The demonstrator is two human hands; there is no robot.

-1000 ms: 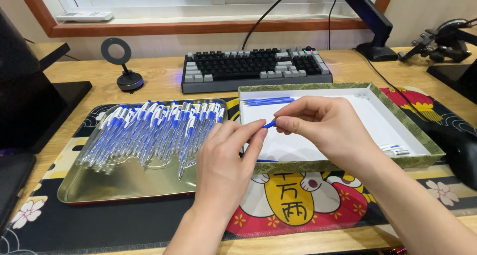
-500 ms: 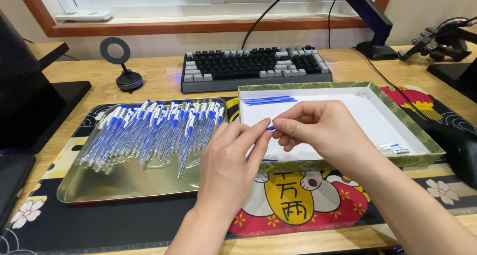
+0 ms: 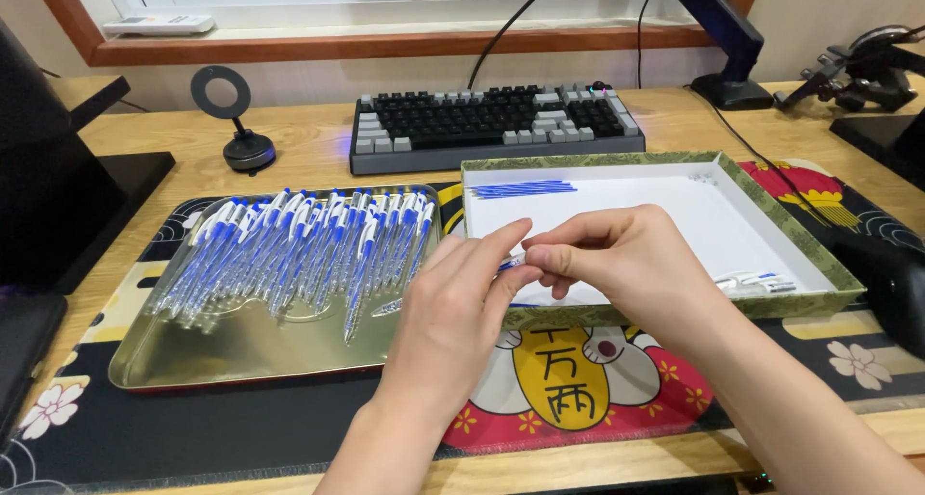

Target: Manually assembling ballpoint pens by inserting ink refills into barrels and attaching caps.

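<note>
The small blue-and-clear pen (image 3: 511, 262) sits pinched between your two hands, held above the near rim of the green-edged white box (image 3: 665, 311). Your left hand (image 3: 453, 307) grips it with thumb and fingertips closed, and your right hand (image 3: 617, 259) pinches its other end the same way. Inside the box lie blue refills (image 3: 523, 188) at the far corner and a few pen parts (image 3: 756, 283) at the near right. Left of your hands, a metal tray (image 3: 241, 350) holds a heap of blue pens (image 3: 299, 244). A keyboard (image 3: 491, 124) sits beyond on the desk (image 3: 308, 153).
</note>
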